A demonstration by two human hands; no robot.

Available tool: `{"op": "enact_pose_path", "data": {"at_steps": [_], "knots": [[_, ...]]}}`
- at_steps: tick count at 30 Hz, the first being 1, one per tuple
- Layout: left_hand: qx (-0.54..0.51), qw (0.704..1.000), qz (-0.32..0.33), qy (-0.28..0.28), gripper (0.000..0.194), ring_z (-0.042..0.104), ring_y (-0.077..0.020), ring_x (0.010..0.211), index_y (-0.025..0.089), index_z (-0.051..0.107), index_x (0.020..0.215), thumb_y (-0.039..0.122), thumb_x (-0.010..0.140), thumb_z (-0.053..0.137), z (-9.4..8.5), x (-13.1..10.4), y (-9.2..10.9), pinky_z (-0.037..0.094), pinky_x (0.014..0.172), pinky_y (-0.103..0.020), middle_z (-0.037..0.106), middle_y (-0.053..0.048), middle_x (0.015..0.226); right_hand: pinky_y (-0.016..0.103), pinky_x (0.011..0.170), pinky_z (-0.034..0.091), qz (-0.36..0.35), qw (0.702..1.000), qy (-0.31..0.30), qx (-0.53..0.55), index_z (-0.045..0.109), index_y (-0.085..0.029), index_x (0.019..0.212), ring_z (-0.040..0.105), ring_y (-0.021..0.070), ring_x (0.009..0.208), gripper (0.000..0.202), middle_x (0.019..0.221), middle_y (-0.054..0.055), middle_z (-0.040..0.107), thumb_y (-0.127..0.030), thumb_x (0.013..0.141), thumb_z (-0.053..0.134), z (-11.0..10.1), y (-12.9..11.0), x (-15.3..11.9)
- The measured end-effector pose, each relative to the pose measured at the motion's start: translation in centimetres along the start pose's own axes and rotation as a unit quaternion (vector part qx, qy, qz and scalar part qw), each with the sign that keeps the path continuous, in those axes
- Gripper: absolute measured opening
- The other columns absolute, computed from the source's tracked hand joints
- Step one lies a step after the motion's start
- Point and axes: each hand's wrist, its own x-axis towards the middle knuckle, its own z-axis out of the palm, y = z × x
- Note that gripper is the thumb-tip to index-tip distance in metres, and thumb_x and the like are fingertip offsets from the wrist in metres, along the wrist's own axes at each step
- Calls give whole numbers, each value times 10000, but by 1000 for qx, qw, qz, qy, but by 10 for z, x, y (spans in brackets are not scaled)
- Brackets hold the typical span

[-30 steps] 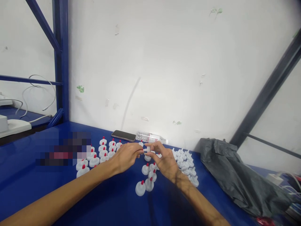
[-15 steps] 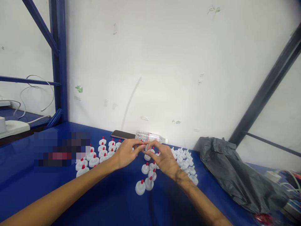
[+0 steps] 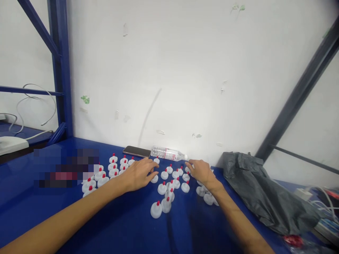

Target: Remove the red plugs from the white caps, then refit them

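My left hand (image 3: 141,173) is over the blue table with thumb and fingers apart and nothing visible between them. By its fingertips stand a white cap with a red tip (image 3: 156,160) and another white cap (image 3: 154,179), partly hidden. My right hand (image 3: 201,172) reaches leftward with its fingers stretched out, fingertips just above a red-tipped white cap (image 3: 187,169); whether they touch it I cannot tell. Several more red-tipped caps (image 3: 162,188) stand loosely between the hands. Beneath my right wrist lie white nozzle caps without red tips (image 3: 208,199), partly covered by the arm.
Rows of red-tipped caps (image 3: 103,180) stand at the left, beside a blurred patch. A phone (image 3: 136,151) and a clear bottle lying on its side (image 3: 168,153) are along the wall. A dark plastic bag (image 3: 265,190) covers the right side. Blue rack posts (image 3: 61,70) rise at left.
My hands, together at the fingertips before, have come apart. The left moved slightly down and the right moved to the right, uncovering the caps between them. The view shifted slightly.
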Motion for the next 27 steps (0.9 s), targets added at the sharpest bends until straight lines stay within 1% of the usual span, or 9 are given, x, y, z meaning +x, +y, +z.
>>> {"op": "enact_pose_path", "data": {"at_steps": [2, 4, 7, 9, 11, 15, 18, 22, 27], "knots": [[20, 1000, -3, 1, 264, 640, -261, 1033, 211, 692, 1130, 248, 1014, 457, -3, 1, -7, 479, 773, -335, 715, -95, 1083, 424, 889, 490, -4, 1000, -23, -19, 762, -209, 896, 735, 288, 886, 344, 866, 121, 784, -354, 1041, 486, 5, 0, -1], [41, 999, -6, -7, 261, 629, -276, 1016, 205, 718, 1003, 205, 988, 457, -9, 2, -15, 465, 744, -334, 716, -98, 1004, 442, 912, 485, -10, 999, -39, -30, 771, -212, 877, 738, 287, 884, 379, 873, 121, 788, -369, 1048, 471, 7, -1, -1], [65, 997, -17, -27, 213, 635, -284, 929, 206, 712, 801, 163, 903, 530, -18, 1, -25, 445, 686, -321, 701, -93, 860, 483, 932, 477, -17, 998, -51, -41, 769, -209, 863, 739, 299, 896, 387, 902, 125, 792, -347, 1051, 460, 9, -4, -2], [73, 996, -30, -39, 178, 647, -276, 854, 207, 700, 732, 170, 860, 582, -21, 0, -28, 443, 659, -316, 691, -90, 822, 507, 953, 464, -20, 998, -51, -43, 761, -211, 841, 737, 303, 910, 405, 887, 120, 790, -336, 1060, 443, 9, -5, -3], [79, 995, -40, -46, 144, 658, -279, 822, 204, 706, 736, 217, 855, 627, -22, -2, -29, 454, 654, -322, 690, -96, 831, 523, 990, 443, -23, 998, -44, -40, 754, -211, 840, 733, 299, 930, 409, 878, 116, 787, -335, 1068, 437, 7, -7, -4], [87, 994, -41, -48, 148, 668, -300, 895, 197, 717, 785, 285, 883, 651, -15, -4, -26, 490, 694, -337, 691, -112, 890, 514, 1038, 415, -33, 999, -7, -18, 738, -193, 978, 716, 299, 976, 321, 942, 127, 782, -354, 1062, 473, -1, -11, -2], [89, 994, -28, -50, 107, 657, -288, 940, 192, 718, 817, 217, 882, 637, -6, -4, -25, 498, 727, -326, 688, -111, 929, 439, 959, 474, -49, 998, 23, 14, 698, -190, 1058, 707, 286, 950, 238, 971, 109, 762, -369, 1037, 543, -9, -17, -1], [91, 994, -3, -59, 168, 645, -276, 950, 186, 711, 850, 133, 915, 566, 4, -3, -24, 494, 746, -325, 683, -106, 934, 353, 857, 525, -89, 993, 48, 60, 629, -220, 1164, 703, 239, 938, 171, 1110, 78, 706, -299, 1032, 554, -15, -29, -4], [106, 993, -17, -47, 71, 611, -309, 997, 171, 692, 885, 178, 905, 625, -3, -5, -17, 496, 778, -360, 665, -119, 978, 341, 874, 546, -142, 984, 58, 95, 564, -250, 1265, 698, 228, 1013, 230, 1198, 63, 669, -222, 1047, 498, -17, -44, -10]]}}
